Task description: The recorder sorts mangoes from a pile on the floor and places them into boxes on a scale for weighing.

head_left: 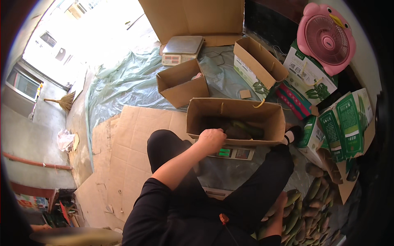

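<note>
An open cardboard box [254,105] stands on a digital scale [242,153] between my knees. Dark, long vegetables [242,130] lie in the bottom of the box. My left hand [211,140] is at the box's near rim, its fingers curled; whatever they may hold is hidden. Down by my right thigh, my right hand [280,200] reaches to a heap of long green and brown vegetables [301,217]. Its fingers are hidden, so its grip does not show. The scale's display glows green.
Two more open boxes [184,88] [256,61] and a second scale [182,47] stand ahead on plastic sheeting [123,78]. To the right are printed cartons [344,127] and a pink fan [328,39]. Flattened cardboard [139,127] covers the floor at left, near a broom [61,100].
</note>
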Motion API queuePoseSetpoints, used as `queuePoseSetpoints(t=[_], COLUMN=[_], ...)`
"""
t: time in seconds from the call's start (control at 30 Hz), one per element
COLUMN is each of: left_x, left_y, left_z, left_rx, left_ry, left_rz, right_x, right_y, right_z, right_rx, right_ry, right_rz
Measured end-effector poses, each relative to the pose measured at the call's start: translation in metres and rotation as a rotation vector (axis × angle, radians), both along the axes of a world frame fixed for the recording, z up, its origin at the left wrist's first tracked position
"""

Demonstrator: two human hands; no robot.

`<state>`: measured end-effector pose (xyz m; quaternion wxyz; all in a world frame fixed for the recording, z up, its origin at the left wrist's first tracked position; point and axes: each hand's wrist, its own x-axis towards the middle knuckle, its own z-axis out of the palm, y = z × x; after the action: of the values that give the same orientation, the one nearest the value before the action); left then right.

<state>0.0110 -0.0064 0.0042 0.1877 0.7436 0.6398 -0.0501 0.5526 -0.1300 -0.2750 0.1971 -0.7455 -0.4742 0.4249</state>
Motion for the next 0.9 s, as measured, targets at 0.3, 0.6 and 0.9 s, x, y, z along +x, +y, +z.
queuePoseSetpoints(t=[0.3,0.6,0.9], left_x=[-0.001,-0.002,-0.002], left_y=[-0.001,0.001,0.0], left_z=[0.008,0.003,0.009], left_rx=[-0.066,-0.064,-0.059], left_ry=[0.032,0.042,0.027], left_rz=[0.044,0.049,0.066], right_x=[-0.086,-0.071,-0.064], right_y=[-0.053,-0.068,-0.05], right_z=[0.047,0.035,0.047], right_rx=[-0.158,-0.113,-0.066], right_ry=[-0.378,-0.22,-0.081], right_rz=[0.36,0.31,0.272])
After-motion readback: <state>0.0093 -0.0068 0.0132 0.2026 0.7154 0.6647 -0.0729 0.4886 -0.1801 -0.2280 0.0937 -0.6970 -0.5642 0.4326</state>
